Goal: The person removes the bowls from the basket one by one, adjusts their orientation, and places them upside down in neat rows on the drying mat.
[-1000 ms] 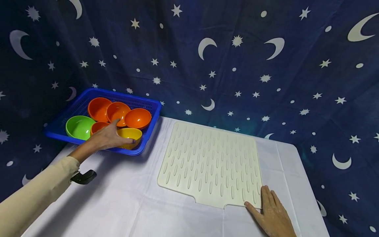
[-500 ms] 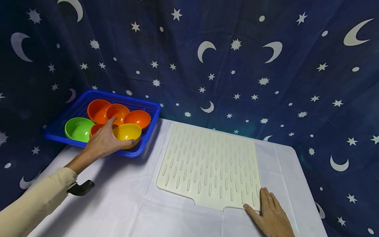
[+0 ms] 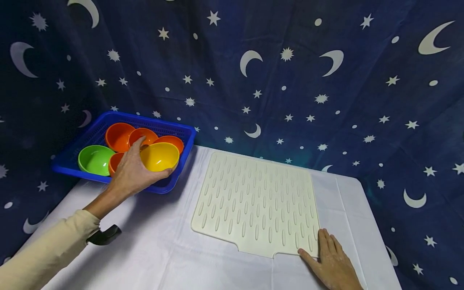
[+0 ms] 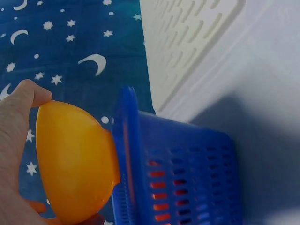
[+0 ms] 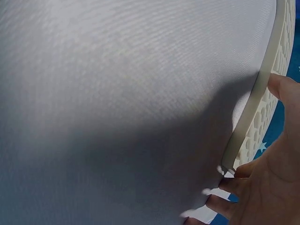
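The left hand (image 3: pixel 135 172) pinches a yellow bowl (image 3: pixel 161 156) between its thumb and fingers, at the three o'clock side of a blue plastic basket (image 3: pixel 166 126). I can't tell if the bowl touches the basket. In the basket, a green bowl (image 3: pixel 95 159) is at nine o'clock from the yellow one, with orange bowls (image 3: pixel 118 136) close by. The right hand (image 3: pixel 334 259) is well apart from the left. Its fingers lie out straight, touching the bumpy cream mat (image 3: pixel 256 201) at its four o'clock corner.

Ylw bowl (image 3: pixel 160 158): glossy, smooth plast. Basket (image 4: pixel 197 140): plast. Mat (image 3: pixel 253 201): matt, ridged. Tbl cover (image 3: pixel 203 266): cloth.
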### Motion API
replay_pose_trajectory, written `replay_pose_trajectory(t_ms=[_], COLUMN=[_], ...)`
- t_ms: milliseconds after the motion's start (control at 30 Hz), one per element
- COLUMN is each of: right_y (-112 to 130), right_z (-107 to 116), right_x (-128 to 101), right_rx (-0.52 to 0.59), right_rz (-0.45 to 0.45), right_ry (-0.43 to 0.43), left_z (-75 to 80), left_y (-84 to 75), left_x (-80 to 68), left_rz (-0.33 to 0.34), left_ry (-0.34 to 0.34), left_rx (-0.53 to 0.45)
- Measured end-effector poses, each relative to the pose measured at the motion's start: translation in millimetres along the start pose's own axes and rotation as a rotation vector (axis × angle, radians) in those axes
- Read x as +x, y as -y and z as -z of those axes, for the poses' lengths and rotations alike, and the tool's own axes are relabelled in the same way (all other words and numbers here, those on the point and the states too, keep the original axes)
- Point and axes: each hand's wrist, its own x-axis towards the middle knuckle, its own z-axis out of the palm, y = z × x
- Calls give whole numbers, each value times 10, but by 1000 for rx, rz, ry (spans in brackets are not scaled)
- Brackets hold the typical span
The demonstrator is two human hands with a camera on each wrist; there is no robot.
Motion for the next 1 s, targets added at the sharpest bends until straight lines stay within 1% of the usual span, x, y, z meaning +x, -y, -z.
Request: replay_pose_trajectory(t_ms=[200,400,633,1000], right_y=[-15,-35,-23,8], right_z=[4,12,18,32], right_x=[-5,-3,13,7], right_rx=[-1,16,9,8], right_rz=[14,8,6,2], right_ry=[14,37,25,30], left_z=[-22,-60,-118,-292], left_y=[-137,-291,-445,-574], left_x=[-11,9,-7,-103], left_rz=[-27,-17,-17,-92], left_ry=[-27,-36,-28,-43], left_rx=[-11,-35,-79,-99])
